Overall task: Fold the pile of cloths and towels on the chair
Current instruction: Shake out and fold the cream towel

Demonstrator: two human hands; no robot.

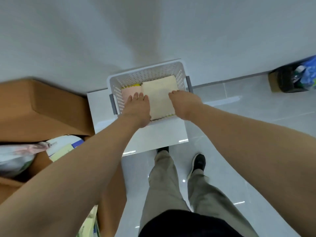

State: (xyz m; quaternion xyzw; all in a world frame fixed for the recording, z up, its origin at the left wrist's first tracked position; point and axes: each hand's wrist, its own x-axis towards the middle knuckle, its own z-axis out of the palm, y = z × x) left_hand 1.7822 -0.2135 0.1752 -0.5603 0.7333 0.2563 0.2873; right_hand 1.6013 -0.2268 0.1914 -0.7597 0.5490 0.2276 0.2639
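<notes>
Against the pale wall, a white perforated plastic basket with grey handles point(147, 74) sits on a white glossy tabletop point(153, 135). Inside it lies a folded cream towel point(159, 96) that fills the right and middle of the basket. A folded pink cloth point(129, 93) lies just beside it on the left, and a bit of yellow cloth point(136, 85) shows behind the pink one. Both of the person's bare arms reach into the basket. The left hand point(136, 106) lies flat, its fingers straight and close together, resting where the pink cloth meets the left edge of the cream towel. The right hand point(185, 104) rests on the right edge of the cream towel with its fingertips point(172, 92) on the fabric. I cannot tell whether those fingers lie straight or curl round the edge. Left of the tabletop stands a large open brown cardboard box point(42, 108) holding plastic bags and papers. On the grey tiled floor point(239, 120) are the person's 2 legs in khaki trousers point(164, 182) and black shoes. Far right, by the wall, sits a dark bag with blue plastic point(294, 79).
</notes>
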